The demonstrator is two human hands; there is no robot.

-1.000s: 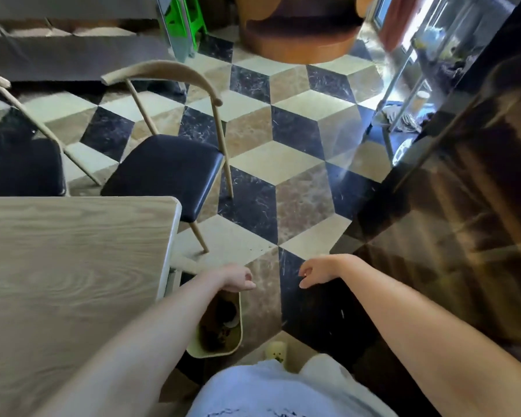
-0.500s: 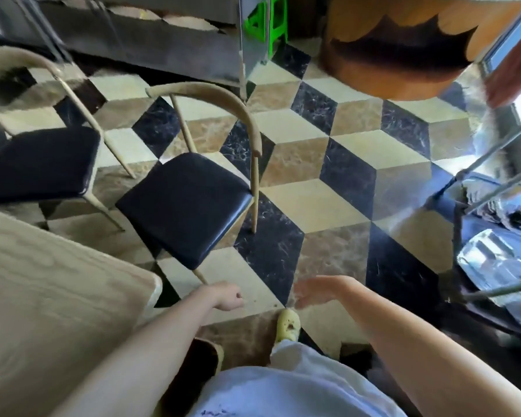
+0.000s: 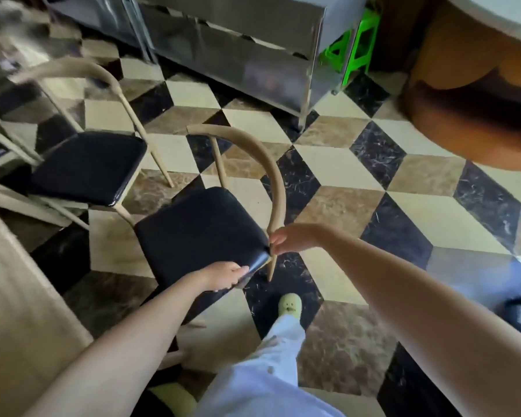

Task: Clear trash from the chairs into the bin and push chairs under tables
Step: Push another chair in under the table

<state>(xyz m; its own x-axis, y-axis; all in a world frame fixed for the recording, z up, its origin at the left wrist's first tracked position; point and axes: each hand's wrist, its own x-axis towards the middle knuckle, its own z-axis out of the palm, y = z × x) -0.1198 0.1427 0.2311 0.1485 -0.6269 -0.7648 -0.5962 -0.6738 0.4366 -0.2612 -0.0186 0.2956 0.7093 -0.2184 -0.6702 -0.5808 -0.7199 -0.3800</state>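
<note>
- My left grip (image 3: 223, 276) curls round the near chair (image 3: 199, 224)'s seat corner.
- My right grip (image 3: 295, 237) clasps the end of its backrest.
- The chair stands on the floor beside the counter (image 3: 18, 296), not under it.

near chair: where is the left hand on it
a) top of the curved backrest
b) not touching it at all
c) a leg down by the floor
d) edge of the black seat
d: the left hand grips the near chair by the edge of its black seat, while the right hand holds the lower end of its curved backrest.
</note>
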